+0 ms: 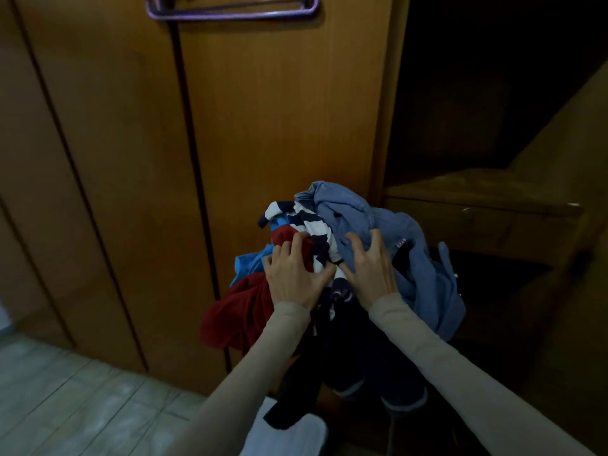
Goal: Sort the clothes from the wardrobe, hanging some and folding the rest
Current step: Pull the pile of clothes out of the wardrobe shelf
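I have a bundle of clothes [332, 245] gathered in front of me, at about five o'clock from the purple hanger [232, 8] hooked on the wardrobe door [279, 110]; my left hand [292, 274] presses into the red top [237, 314] with fingers curled into the cloth, and my right hand [371, 268] is spread wide, fingers digging into the blue denim shirt [421, 258]; a striped top [312, 225] is squeezed between them at twelve o'clock of my thumbs. I judge it all soft, limp and light, though bulky and apt to slither apart; dark pieces dangle at six o'clock; better to scoop from beneath than pinch the top; the denim looks the heaviest.
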